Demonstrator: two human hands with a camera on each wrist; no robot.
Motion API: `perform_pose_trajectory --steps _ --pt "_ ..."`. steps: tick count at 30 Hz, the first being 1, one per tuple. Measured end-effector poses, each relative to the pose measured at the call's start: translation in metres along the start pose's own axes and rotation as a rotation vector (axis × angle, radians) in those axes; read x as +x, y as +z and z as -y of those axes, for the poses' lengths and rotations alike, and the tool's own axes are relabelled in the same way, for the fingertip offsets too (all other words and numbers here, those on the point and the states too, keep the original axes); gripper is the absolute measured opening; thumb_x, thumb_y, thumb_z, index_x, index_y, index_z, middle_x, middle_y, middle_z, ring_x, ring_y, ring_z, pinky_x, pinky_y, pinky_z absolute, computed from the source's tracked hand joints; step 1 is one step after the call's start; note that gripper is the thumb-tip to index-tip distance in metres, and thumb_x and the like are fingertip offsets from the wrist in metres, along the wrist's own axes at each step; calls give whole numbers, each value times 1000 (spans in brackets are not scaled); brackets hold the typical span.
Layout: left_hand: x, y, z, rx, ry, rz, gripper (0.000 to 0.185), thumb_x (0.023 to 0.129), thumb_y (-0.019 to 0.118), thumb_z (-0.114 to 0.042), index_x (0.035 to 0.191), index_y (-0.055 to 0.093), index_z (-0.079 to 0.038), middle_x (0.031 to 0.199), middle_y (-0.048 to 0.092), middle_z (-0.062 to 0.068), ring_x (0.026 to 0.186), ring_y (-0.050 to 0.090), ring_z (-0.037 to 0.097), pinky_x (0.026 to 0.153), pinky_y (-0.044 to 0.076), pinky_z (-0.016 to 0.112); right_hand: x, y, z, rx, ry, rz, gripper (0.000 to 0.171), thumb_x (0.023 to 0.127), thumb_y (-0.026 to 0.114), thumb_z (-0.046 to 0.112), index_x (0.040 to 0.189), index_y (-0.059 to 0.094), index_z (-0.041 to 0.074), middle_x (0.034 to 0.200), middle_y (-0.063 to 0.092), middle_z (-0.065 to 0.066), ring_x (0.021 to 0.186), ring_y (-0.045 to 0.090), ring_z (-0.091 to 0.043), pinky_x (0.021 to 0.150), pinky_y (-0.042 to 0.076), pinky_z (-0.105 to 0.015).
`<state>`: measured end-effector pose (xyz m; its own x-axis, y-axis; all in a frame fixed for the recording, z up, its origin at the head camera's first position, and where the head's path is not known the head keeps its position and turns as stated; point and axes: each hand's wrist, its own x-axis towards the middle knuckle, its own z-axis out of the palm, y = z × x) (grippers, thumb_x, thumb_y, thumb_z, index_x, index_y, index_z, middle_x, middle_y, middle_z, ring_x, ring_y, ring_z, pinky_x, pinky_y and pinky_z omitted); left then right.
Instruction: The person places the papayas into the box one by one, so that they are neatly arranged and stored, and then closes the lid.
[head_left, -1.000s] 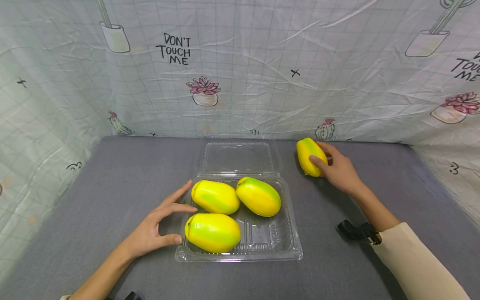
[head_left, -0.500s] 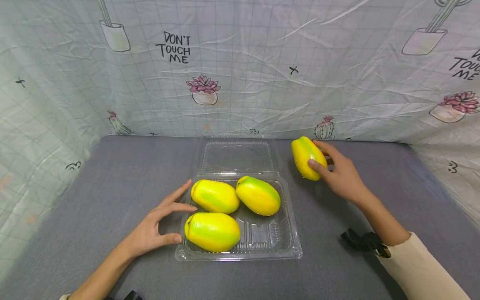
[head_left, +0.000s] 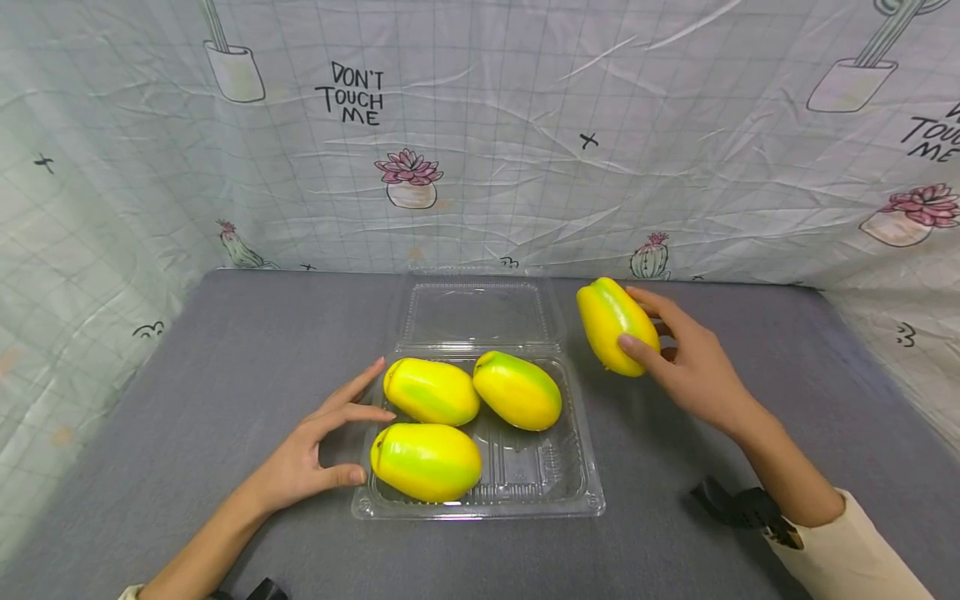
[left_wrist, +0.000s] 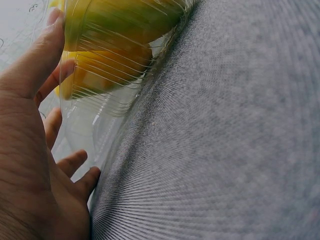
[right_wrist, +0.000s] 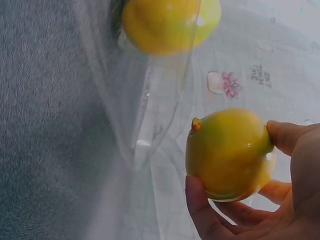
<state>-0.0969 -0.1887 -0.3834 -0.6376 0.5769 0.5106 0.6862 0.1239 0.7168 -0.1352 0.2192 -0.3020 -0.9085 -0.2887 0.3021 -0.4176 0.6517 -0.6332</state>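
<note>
My right hand [head_left: 693, 358] grips a yellow-green papaya [head_left: 617, 327], holding it raised to the right of a clear plastic clamshell box [head_left: 525, 510]. The right wrist view shows this papaya [right_wrist: 227, 152] between thumb and fingers, its small stem nub facing the camera. Inside the box's tray lie three more papayas: one at the back left [head_left: 431, 392], one at the back right [head_left: 517, 392] and one at the front left [head_left: 426, 463]. My left hand [head_left: 303, 462] rests with spread fingers at the tray's left side; in the left wrist view the fingertips touch the clear wall [left_wrist: 95, 107].
The box's clear lid [head_left: 476, 315] is folded back flat behind the tray. Grey cloth covers the table [head_left: 247, 358]. A printed curtain [head_left: 495, 167] hangs at the back and both sides. A black strap [head_left: 738, 507] hangs at my right wrist.
My right hand has lifted the papaya off the table and brought it slightly toward me and to the left. The left hand and the box have stayed in place.
</note>
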Motion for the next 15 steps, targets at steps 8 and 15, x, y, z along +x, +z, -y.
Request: perform_pose_trajectory --steps 8,15 --pt "3 -2 -2 -6 -12 1 50 77 69 -28 119 54 -4 142 14 27 129 11 43 104 14 25 -2 2 -17 17 -10 28 57 86 60 23 136 33 30 115 49 5 96 50 -10 72 49 -27" --pt "6 -3 -4 -18 -22 0 50 78 69 -27 118 53 -3 142 14 27 129 11 43 104 14 25 -9 -1 -12 2 -35 46 60 85 61 21 137 32 29 118 48 9 96 51 -7 71 49 -24"
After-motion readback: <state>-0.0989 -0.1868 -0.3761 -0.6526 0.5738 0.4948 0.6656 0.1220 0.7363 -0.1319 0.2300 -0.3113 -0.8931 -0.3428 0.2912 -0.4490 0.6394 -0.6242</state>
